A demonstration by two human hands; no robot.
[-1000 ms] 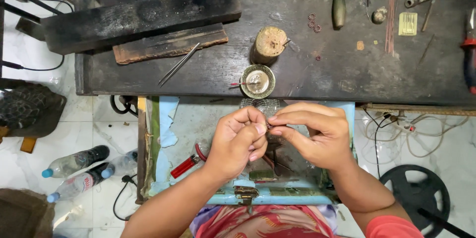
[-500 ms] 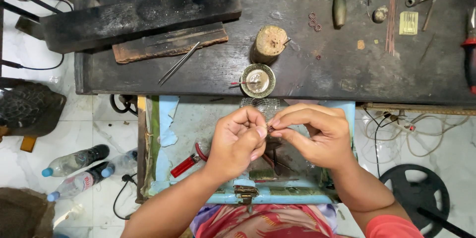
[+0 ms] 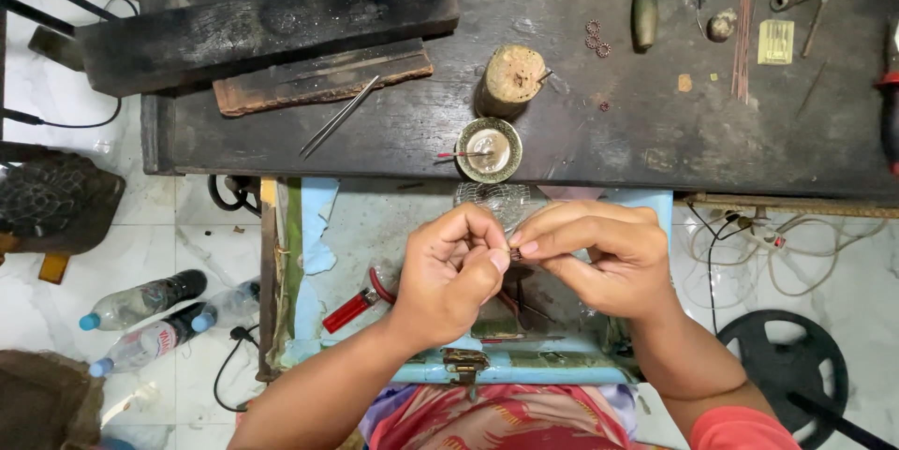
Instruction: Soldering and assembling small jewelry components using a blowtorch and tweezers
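- We see the left hand (image 3: 456, 267) and right hand (image 3: 604, 253) curled nearly shut, fingertips pinching one tiny metal piece (image 3: 514, 252) between them, above the open pale-blue drawer (image 3: 393, 216).
- In the drawer lie a red lighter (image 3: 348, 310) and a wire-mesh disc (image 3: 493, 199).
- Farther off, on the dark workbench (image 3: 655, 122), a small round dish (image 3: 489, 149) holds a red-tipped stick, beside a cork-like block (image 3: 511, 77).

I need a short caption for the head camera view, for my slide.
Both hands, left hand and right hand, pinch a tiny metal piece over a light-blue tray, below a dark workbench with tweezers.
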